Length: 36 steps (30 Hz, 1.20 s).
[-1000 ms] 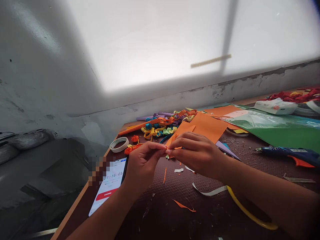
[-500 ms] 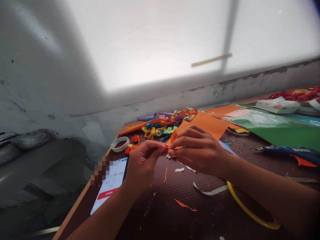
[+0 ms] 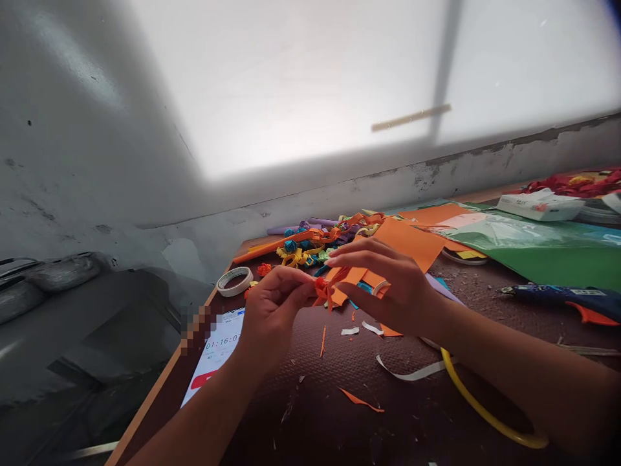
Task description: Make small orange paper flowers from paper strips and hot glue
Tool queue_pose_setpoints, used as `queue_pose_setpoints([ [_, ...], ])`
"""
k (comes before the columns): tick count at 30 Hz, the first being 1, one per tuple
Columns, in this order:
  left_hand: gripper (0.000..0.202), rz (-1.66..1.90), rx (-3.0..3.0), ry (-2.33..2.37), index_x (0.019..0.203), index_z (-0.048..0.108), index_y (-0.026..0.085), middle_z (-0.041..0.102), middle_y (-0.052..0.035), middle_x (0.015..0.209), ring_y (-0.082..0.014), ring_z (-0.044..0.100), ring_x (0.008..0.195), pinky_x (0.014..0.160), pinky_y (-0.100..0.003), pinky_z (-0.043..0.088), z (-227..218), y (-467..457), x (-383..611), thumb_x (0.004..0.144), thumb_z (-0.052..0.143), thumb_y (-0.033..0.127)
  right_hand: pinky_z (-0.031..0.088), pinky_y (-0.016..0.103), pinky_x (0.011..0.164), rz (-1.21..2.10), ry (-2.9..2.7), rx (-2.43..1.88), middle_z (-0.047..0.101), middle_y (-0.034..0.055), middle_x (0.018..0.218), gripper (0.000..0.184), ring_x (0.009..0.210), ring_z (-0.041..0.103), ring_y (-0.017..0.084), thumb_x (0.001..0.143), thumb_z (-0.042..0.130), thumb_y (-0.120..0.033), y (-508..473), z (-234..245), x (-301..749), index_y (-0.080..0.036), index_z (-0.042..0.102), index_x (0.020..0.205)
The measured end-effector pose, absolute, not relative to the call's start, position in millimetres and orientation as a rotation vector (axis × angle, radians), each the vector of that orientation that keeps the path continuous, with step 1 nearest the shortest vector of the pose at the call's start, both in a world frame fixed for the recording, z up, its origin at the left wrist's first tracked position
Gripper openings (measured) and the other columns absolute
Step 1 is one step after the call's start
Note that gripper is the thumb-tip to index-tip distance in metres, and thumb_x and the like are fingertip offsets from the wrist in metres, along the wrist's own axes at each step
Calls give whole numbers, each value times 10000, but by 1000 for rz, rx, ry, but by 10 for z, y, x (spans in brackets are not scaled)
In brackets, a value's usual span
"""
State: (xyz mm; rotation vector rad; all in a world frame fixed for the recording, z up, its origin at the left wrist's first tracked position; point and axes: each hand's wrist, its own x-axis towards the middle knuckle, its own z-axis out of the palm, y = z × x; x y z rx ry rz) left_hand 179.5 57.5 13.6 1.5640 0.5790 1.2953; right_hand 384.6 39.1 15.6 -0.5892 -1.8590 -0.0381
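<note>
While the left hand (image 3: 272, 309) pinches orange paper (image 3: 321, 289), a packet (image 3: 537, 208) holds tissue (image 3: 544, 193)

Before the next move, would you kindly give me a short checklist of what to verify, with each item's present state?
1. Left hand has a grip on the orange paper piece: ok, pinched between thumb and finger.
2. Right hand also pinching it: not ok, thumb and fingers are spread apart.
3. Right hand touching the piece at all: cannot tell.
4. Table below free of scraps: not ok, an orange scrap and a curved white strip lie there.
5. Glue gun apart from both hands: ok.
6. Phone screen fully visible: not ok, partly covered.
</note>
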Motion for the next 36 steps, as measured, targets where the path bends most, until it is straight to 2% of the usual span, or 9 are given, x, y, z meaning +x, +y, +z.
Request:
queue_pose_setpoints([
  [5, 125, 1164, 1393, 492, 844, 673, 197, 708, 5, 772, -107, 659, 688, 678, -247, 584, 157, 631, 1781, 839, 778, 265, 603, 287, 728, 392, -1729, -599, 761, 47, 911, 117, 821, 728, 163, 883, 746, -231, 450, 99, 3845, -194, 751, 995],
  [9, 64, 1194, 1497, 520, 933, 690, 219, 740, -43, 965, -155, 699, 858, 776, -293, 601, 136, 624, 1752, 901, 695, 275, 601, 293, 769, 329, -1763, -547, 756, 50, 939, 87, 866, 722, 160, 886, 740, -195, 468, 95, 3861, -197, 760, 970],
  [12, 138, 1327, 1774, 609, 1041, 704, 245, 693, -72, 1147, -198, 669, 1027, 859, -331, 594, 117, 595, 1735, 912, 667, 282, 589, 287, 776, 241, -1844, -521, 745, 56, 946, 91, 863, 710, 148, 906, 714, -177, 473, 97, 3866, -185, 755, 986],
  [16, 139, 1448, 2114, 772, 1013, 736, 249, 625, -60, 1069, -194, 630, 1027, 887, -336, 576, 116, 577, 1727, 891, 678, 216, 571, 278, 755, 153, -1920, -509, 737, 61, 958, 102, 842, 693, 135, 927, 685, -167, 488, 75, 3867, -182, 741, 1010],
  [19, 152, 1381, 2087, 756, 975, 749, 232, 647, -71, 1109, -206, 624, 1112, 909, -327, 574, 135, 606, 1719, 913, 618, 189, 564, 285, 795, 191, -1919, -544, 734, 56, 974, 93, 881, 688, 138, 945, 665, -182, 503, 60, 3884, -187, 730, 1012],
  [22, 180, 1264, 1950, 714, 966, 746, 209, 723, -64, 1037, -184, 689, 1009, 859, -304, 592, 148, 646, 1713, 929, 573, 176, 551, 289, 846, 257, -1908, -607, 730, 41, 991, 89, 932, 685, 139, 967, 632, -191, 518, 55, 3911, -194, 715, 1000],
  [25, 76, 1242, 1909, 754, 925, 741, 190, 752, -34, 890, -153, 718, 826, 776, -270, 600, 135, 666, 1716, 879, 680, 197, 538, 298, 870, 254, -1928, -651, 727, 37, 1013, 97, 965, 675, 143, 985, 606, -208, 520, 55, 3923, -202, 702, 1000],
  [30, 26, 1289, 2031, 886, 852, 746, 189, 749, -15, 824, -136, 704, 773, 739, -238, 576, 83, 658, 1723, 839, 746, 210, 497, 361, 920, -104, -1986, -749, 714, 47, 1129, 67, 1043, 632, 190, 939, 674, -258, 451, 67, 3870, -218, 715, 973],
  [36, 40, 1317, 2155, 875, 885, 741, 204, 745, -6, 849, -132, 700, 779, 737, -243, 562, 42, 651, 1720, 872, 706, 189, 449, 405, 924, -454, -1969, -844, 750, -2, 1070, 95, 1005, 636, 211, 939, 666, -253, 376, 99, 3788, -237, 737, 877],
])
